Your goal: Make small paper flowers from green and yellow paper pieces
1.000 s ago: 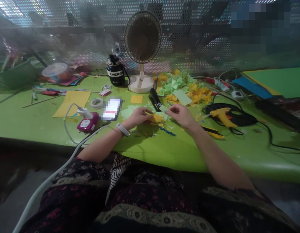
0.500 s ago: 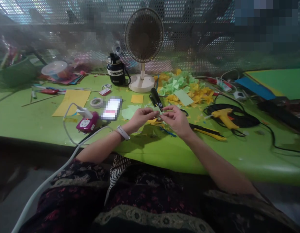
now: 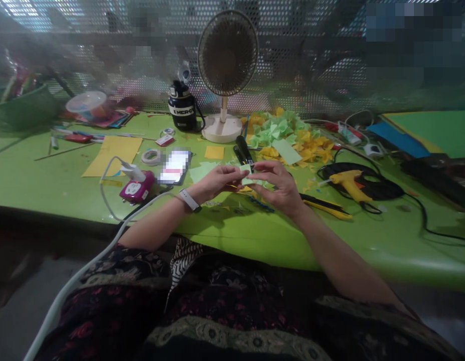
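Observation:
A small pale green piece of paper (image 3: 246,175) is held up between my two hands above the table. My left hand (image 3: 223,179) pinches its left side between thumb and fingers. On the other side, my right hand (image 3: 278,184) grips the paper's right edge with thumb and fingertips. Just behind the hands lies a black-handled tool (image 3: 243,149), its lower part covered by my fingers. Yellow and green paper scraps (image 3: 236,203) are scattered below. Close to my right wrist is a black and yellow tool (image 3: 326,205).
A heap of green and yellow folded paper pieces (image 3: 288,133) lies behind the hands, near a fan (image 3: 221,129). A yellow glue gun (image 3: 347,183) rests on coiled black cable at right. Left are a phone (image 3: 174,168), tape roll (image 3: 151,157) and purple power adapter (image 3: 136,189).
The green paper now shows a wider, flatter face between my fingers. My right hand's fingers have shifted around its edge, and the view has moved slightly.

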`<state>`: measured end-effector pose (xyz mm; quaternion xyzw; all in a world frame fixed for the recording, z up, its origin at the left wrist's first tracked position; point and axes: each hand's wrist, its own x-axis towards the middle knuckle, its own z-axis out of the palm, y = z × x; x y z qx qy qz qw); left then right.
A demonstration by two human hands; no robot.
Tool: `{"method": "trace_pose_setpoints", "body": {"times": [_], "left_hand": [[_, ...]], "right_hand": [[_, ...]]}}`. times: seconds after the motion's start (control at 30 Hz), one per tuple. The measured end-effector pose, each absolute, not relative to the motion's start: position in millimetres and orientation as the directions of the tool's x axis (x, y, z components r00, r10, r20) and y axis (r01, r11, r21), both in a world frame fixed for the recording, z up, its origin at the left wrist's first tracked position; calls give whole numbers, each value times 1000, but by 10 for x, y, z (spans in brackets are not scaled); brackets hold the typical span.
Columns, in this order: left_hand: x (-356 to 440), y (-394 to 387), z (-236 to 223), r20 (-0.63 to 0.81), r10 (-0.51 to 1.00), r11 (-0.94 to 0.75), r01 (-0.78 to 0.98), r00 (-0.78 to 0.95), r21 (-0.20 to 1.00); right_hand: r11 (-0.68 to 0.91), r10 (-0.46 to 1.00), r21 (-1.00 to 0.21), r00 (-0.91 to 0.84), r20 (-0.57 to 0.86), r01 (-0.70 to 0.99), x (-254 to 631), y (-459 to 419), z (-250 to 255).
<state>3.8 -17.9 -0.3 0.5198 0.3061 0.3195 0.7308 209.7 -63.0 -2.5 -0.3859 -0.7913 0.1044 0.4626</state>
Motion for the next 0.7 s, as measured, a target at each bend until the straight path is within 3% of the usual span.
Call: {"method": "trace_pose_setpoints", "body": {"times": [0.27, 0.4, 0.5, 0.7], "left_hand": [[68, -203, -40, -61, 766, 126, -56, 640, 990], [79, -230, -34, -11, 752, 62, -54, 659, 997], [71, -259, 0, 4, 712, 47, -54, 702, 997], [63, -295, 41, 23, 694, 52, -81, 719, 995]], "right_hand": [[667, 721, -586, -200, 663, 460, 2052, -656, -55], [605, 780, -689, -120, 615, 400, 2013, -651, -82], [553, 820, -762, -59, 569, 336, 1994, -646, -104], [511, 844, -793, -18, 536, 331, 1978, -661, -85]]}}
